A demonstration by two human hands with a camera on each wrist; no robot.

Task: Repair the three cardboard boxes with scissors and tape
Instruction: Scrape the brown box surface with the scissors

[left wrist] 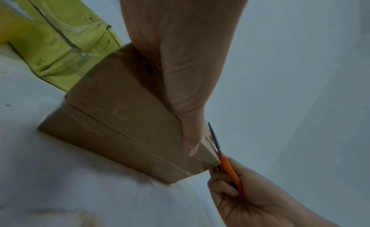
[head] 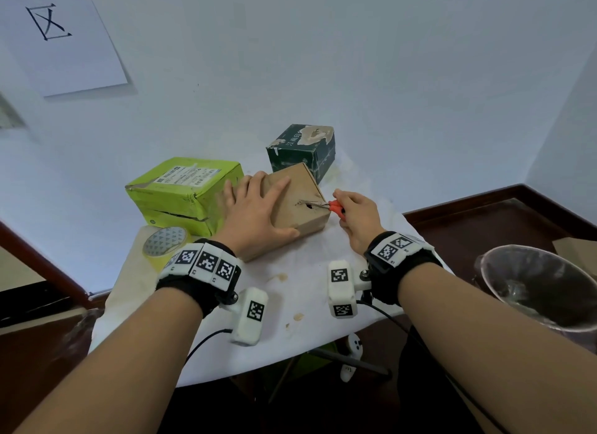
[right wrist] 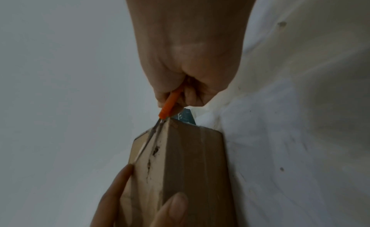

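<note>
Okay, right hand [head: 357, 218] fingers curl around the orange-handled scissors [head: 326, 205], blades lying on the torn top of the brown box [head: 298, 207], beside a ragged hole (blade tips possibly in the tear, blurry). Left hand [head: 255, 210] lies flat with fingers spread on the brown box top, thumb down its near side. Box sits on the white-covered table [head: 297, 285]. Green box [head: 184, 191] is just left, dark box [head: 302, 151] behind, tape roll [head: 164, 244] near the left wrist.
</note>
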